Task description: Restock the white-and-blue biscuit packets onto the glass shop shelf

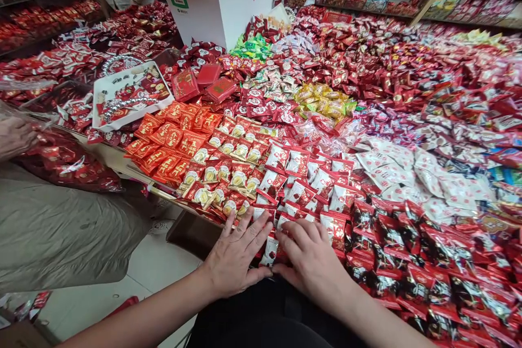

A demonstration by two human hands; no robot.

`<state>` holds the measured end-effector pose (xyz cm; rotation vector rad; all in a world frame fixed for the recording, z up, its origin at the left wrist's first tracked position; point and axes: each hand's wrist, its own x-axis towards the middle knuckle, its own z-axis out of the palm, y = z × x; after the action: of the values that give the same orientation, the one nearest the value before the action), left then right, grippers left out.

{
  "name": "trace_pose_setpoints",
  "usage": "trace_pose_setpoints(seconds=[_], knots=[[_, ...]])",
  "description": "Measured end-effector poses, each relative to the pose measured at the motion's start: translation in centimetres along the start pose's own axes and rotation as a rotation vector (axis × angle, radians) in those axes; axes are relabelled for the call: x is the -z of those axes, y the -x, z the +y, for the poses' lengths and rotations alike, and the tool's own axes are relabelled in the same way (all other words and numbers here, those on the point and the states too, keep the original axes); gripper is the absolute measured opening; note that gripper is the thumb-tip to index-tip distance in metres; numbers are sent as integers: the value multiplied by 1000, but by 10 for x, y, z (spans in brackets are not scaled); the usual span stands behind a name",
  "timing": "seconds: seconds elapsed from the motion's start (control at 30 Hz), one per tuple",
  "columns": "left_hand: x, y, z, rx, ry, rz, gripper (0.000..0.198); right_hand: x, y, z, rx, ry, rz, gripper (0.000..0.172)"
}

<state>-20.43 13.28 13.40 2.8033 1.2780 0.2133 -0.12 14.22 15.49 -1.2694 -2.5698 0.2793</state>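
My left hand [234, 250] lies with its fingers spread over the front edge of a pile of red-and-white candy packets [299, 193]. Close beside it, my right hand [312, 250] rests on the same packets, its fingers apart and slightly bent. A single red-and-white packet [270, 251] shows in the gap between my hands, near both thumbs. Left of these lie gold-and-red packets [240, 174], close to my left fingertips. Dark red-and-black packets [383, 239] lie to the right of my right hand. What is under my palms is hidden.
Orange-red packets [171, 141] and a white tray [136, 95] lie to the left. White packets [428, 174] and yellow ones [322, 100] are farther back. A white box-shaped column [204, 0] rises behind. At left, another person's hand [16, 136] is at a clear bag [77, 160] of red packets.
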Motion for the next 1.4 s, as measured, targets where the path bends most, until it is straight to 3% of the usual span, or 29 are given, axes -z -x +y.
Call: trace_pose_setpoints(seconds=[0.2,0.3,0.43,0.6,0.7,0.8,0.93,1.13,1.2,1.27,1.4], knots=[[-5,-3,4,49,-69,-13,68,-6,8,3,46,79,55,42],[-3,-4,4,56,-63,1,67,-1,26,8,-71,100,155,41],[-3,-8,2,-25,-45,5,64,-2,56,13,-284,224,249,50],[-3,-17,-1,-71,-31,-2,61,-2,68,7,-273,327,201,54],[-1,-22,1,-115,-8,15,61,10,80,5,-262,331,241,47],[5,-35,13,-194,36,42,62,22,111,3,-303,278,315,41],[16,-68,43,-347,79,108,70,24,170,0,-461,157,439,36],[21,-125,103,-610,222,162,75,5,260,-12,-899,-165,700,17],[16,-143,131,-690,288,193,70,-4,288,-18,-1127,-288,723,14],[9,-162,165,-792,343,190,64,-18,317,-25,-1356,-347,726,21],[-3,-196,247,-1020,464,153,53,-56,372,-46,-1631,-179,773,28]])
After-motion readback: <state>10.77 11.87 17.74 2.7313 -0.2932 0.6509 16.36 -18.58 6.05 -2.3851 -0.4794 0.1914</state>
